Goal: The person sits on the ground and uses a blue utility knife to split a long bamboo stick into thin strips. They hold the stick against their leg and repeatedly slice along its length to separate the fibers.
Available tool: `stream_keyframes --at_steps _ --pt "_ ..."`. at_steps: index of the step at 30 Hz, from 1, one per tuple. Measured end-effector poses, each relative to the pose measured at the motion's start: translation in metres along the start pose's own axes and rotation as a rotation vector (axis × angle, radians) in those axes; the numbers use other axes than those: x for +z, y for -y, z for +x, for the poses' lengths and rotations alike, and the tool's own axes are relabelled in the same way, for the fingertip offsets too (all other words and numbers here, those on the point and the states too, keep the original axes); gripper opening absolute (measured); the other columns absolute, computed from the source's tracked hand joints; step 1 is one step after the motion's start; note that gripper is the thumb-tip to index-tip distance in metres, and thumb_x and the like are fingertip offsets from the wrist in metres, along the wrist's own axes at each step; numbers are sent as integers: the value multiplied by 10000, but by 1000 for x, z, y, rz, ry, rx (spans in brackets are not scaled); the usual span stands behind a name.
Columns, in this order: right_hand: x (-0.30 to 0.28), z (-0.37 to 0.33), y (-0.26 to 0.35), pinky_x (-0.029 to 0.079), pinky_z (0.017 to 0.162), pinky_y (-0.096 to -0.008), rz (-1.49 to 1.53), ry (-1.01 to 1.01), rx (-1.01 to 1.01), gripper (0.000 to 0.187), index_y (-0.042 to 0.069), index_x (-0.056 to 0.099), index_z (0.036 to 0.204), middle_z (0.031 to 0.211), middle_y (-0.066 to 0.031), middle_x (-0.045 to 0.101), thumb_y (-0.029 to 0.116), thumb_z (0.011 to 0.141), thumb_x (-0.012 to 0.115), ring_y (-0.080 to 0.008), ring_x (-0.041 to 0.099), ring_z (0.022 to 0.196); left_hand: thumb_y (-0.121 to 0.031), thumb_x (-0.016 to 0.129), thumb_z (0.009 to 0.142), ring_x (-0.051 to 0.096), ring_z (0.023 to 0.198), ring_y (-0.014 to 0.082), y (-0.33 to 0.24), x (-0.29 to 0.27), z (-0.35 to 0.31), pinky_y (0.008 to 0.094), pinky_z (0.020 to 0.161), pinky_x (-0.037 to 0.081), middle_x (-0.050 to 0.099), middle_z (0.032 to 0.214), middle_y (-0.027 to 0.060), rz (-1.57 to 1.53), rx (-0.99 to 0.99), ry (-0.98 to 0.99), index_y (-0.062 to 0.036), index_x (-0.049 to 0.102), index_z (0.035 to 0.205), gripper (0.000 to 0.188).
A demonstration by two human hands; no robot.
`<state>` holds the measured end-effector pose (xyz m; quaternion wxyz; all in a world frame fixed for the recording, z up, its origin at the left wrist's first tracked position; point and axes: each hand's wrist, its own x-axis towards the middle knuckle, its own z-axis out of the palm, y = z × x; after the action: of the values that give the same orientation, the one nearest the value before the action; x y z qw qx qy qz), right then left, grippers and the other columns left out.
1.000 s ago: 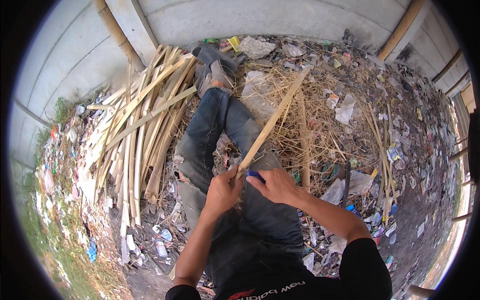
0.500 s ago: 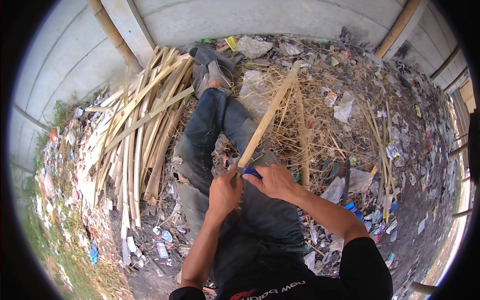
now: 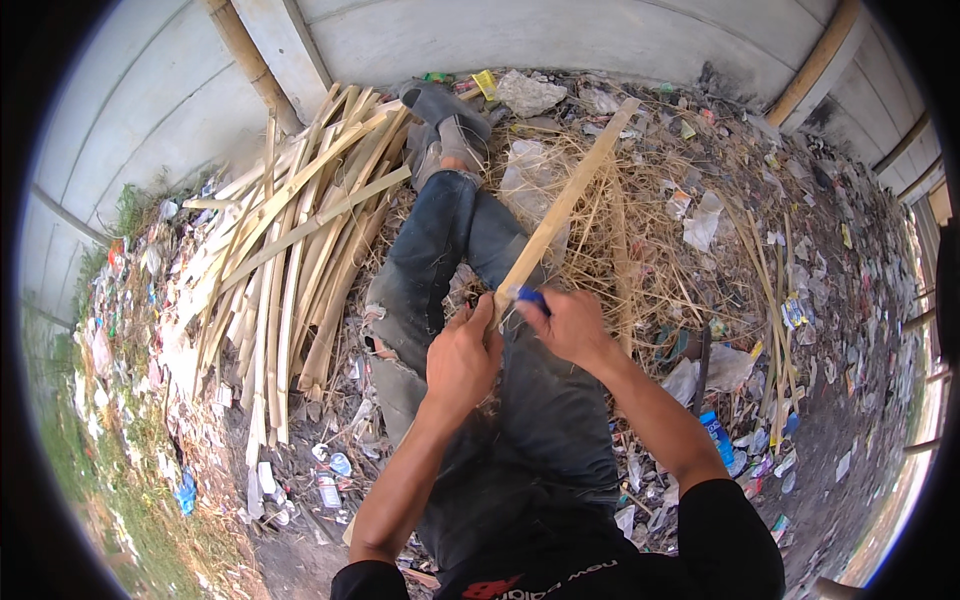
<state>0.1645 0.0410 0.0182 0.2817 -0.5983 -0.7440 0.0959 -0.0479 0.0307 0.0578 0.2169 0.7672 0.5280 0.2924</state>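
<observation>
A long pale bamboo strip (image 3: 570,205) slants up and away to the right over my legs. Its near end is gripped by my left hand (image 3: 464,360), fingers wrapped round it. Closed round a blue-handled knife (image 3: 532,298), my right hand (image 3: 572,326) is just right of the left one. The knife lies against the strip close to my left fingers; its blade is small and mostly hidden. Both hands are above my legs in worn dark trousers (image 3: 430,265), which stretch out ahead on the ground.
A heap of split bamboo strips (image 3: 285,265) lies to the left of my legs. Thin shavings (image 3: 645,260) cover the ground to the right, and a few slim strips (image 3: 775,310) lie beyond them. Litter is scattered all round. A pale panel wall (image 3: 560,40) rises ahead.
Both hands have moved a little up and away from me. The knife has shifted slightly forward along the strip, and the view has moved a little.
</observation>
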Motion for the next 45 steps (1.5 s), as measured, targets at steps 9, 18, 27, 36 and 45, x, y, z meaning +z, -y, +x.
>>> stream_keyframes --at_steps 9,18,27,36,45 --pt "-101 18 -179 384 597 -441 146 -245 570 758 -45 565 713 583 -115 423 607 1085 459 -260 387 579 -132 712 947 709 779 310 40 -18 -90 410 721 528 689 896 233 -138 -278 163 33 649 1354 443" --pt "-43 -9 14 532 610 -481 212 127 77 516 55 743 921 665 -183 682 528 1037 572 -420 687 647 -134 706 965 709 767 310 15 -9 -21 405 728 524 693 894 233 -320 -198 25 70 634 1358 449" --pt "-14 -12 34 540 602 -519 207 213 17 543 87 770 936 665 -177 691 581 1026 563 -431 691 642 -89 702 927 717 829 388 -4 -12 -13 448 757 540 696 908 242 -221 -201 66 64 654 1332 435" --pt "9 -2 4 542 621 -529 110 139 137 661 27 747 850 664 -213 680 629 1024 535 -449 692 673 -104 686 930 686 784 404 9 -11 -21 471 707 510 671 869 229 -115 -129 103 21 663 1313 404" --pt "-39 35 -163 530 826 -571 -9 47 730 815 -58 733 850 837 -314 706 668 1055 423 -498 700 878 -136 682 924 698 878 434 13 -28 -82 495 767 537 693 927 246 -126 -217 363 -14 656 1318 414"
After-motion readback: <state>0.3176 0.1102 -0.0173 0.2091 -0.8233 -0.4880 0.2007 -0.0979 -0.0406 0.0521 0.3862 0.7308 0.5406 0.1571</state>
